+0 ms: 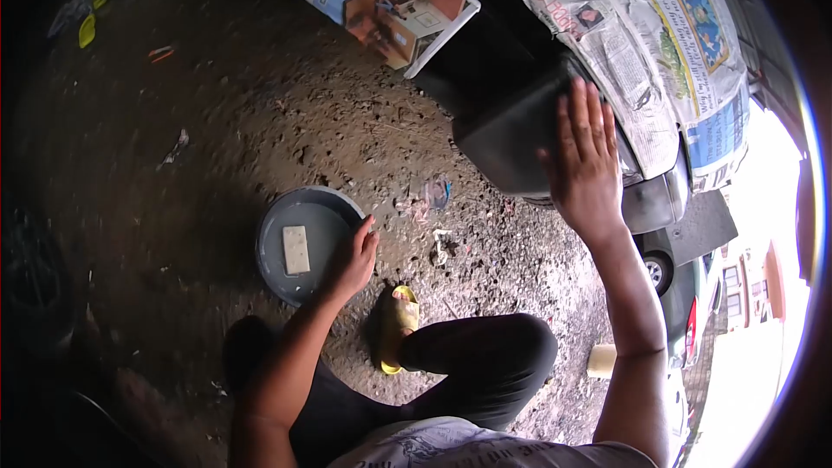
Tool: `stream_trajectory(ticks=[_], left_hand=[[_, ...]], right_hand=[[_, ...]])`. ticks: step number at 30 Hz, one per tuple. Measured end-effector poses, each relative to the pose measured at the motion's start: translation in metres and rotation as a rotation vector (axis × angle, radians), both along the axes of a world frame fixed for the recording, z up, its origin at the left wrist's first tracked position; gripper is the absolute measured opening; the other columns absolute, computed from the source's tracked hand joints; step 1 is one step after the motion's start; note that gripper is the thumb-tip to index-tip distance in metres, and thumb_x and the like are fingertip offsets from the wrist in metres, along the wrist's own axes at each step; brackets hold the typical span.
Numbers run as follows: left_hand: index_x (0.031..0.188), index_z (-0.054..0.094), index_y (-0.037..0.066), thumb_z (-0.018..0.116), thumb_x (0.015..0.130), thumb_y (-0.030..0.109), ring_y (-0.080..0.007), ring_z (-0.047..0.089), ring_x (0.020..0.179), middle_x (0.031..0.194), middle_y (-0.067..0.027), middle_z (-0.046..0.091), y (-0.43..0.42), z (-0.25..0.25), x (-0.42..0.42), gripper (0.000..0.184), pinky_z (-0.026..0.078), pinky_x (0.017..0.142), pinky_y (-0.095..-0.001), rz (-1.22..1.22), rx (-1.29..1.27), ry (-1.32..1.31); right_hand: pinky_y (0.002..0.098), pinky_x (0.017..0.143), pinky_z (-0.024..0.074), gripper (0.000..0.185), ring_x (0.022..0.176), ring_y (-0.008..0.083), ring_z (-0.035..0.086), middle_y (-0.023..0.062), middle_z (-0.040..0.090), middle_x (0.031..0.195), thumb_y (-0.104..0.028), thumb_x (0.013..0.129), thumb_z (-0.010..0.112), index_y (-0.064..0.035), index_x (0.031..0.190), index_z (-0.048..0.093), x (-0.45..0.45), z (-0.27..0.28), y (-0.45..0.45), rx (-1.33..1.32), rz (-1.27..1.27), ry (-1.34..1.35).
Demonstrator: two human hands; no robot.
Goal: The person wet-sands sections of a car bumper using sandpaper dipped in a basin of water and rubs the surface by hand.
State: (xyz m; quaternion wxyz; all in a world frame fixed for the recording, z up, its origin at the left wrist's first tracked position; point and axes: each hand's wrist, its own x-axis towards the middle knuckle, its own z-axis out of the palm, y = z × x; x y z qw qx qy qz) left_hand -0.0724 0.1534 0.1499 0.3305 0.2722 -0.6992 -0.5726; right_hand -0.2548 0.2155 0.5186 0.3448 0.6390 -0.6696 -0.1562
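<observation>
My right hand lies flat on the dark, smooth corner of a car bumper, fingers stretched out and slightly apart. Whether anything thin lies under the palm is hidden. At the right rim of a grey round basin, my left hand has its fingers curled around the edge. Cloudy water stands in the basin, with a pale rectangular block in it. Printed newspaper sheets cover the car body above the bumper.
Rough, stony ground carries scraps of litter. My foot in a yellow slipper is near the basin. A pale cylindrical container lies to the right. Another parked car stands beyond my right arm.
</observation>
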Motion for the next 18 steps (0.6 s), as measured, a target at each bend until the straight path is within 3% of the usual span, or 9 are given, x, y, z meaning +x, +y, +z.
stream_trajectory(ticks=[2,5,10,12,14,18], left_hand=[[0.135,0.052,0.001,0.053,0.103,0.021,-0.0375,0.063,0.111,0.120,-0.0255,0.064,-0.001,-0.003,0.001,0.038,0.049,0.093,-0.0394,-0.006,-0.063,-0.019],[0.134,0.053,0.001,0.053,0.103,0.022,-0.0376,0.064,0.105,0.115,-0.0239,0.065,-0.004,-0.013,-0.002,0.037,0.050,0.088,-0.0408,0.001,-0.065,-0.079],[0.132,0.054,0.002,0.053,0.102,0.023,-0.0395,0.064,0.101,0.112,-0.0227,0.066,-0.008,-0.008,0.005,0.036,0.051,0.086,-0.0442,0.012,-0.170,-0.111],[0.129,0.057,0.000,0.050,0.103,0.028,-0.0407,0.063,0.108,0.115,-0.0248,0.066,-0.015,-0.006,0.003,0.039,0.050,0.091,-0.0443,0.016,0.008,-0.177],[0.127,0.057,0.002,0.049,0.101,0.028,-0.0432,0.065,0.086,0.093,-0.0253,0.067,-0.019,-0.028,-0.007,0.038,0.051,0.074,-0.0504,0.142,-0.107,-0.074],[0.126,0.058,0.000,0.050,0.101,0.026,-0.0430,0.064,0.082,0.087,-0.0258,0.066,-0.025,0.024,0.009,0.037,0.050,0.072,-0.0507,0.125,-0.084,-0.014]], right_hand=[[0.0450,0.124,0.0108,0.065,0.153,0.0289,0.015,0.0179,0.021,0.163,-0.034,0.099,0.048,0.0001,0.152,0.033,0.000,-0.015,-0.025,0.095,-0.037,0.225],[0.0437,0.124,0.0082,0.063,0.153,0.0259,0.015,0.0161,0.020,0.163,-0.035,0.102,0.039,0.0004,0.153,0.029,-0.004,-0.064,-0.037,0.236,-0.053,0.309],[0.0432,0.124,0.0087,0.059,0.151,0.0269,0.019,0.0145,0.030,0.160,-0.032,0.099,0.040,0.0012,0.148,0.040,0.001,-0.122,-0.051,0.490,0.023,0.656],[0.0434,0.124,0.0077,0.057,0.151,0.0267,0.020,0.0125,0.035,0.158,-0.033,0.097,0.042,0.0004,0.143,0.047,0.004,-0.123,-0.048,0.557,0.061,0.726],[0.0442,0.124,0.0061,0.054,0.151,0.0258,0.020,0.0098,0.041,0.155,-0.033,0.095,0.045,-0.0009,0.136,0.057,-0.002,-0.106,-0.027,0.598,0.134,0.701],[0.0490,0.124,0.0089,0.055,0.151,0.0260,0.018,0.0082,0.041,0.155,-0.034,0.093,0.049,-0.0027,0.137,0.057,-0.043,-0.097,0.045,0.858,0.142,0.740]])
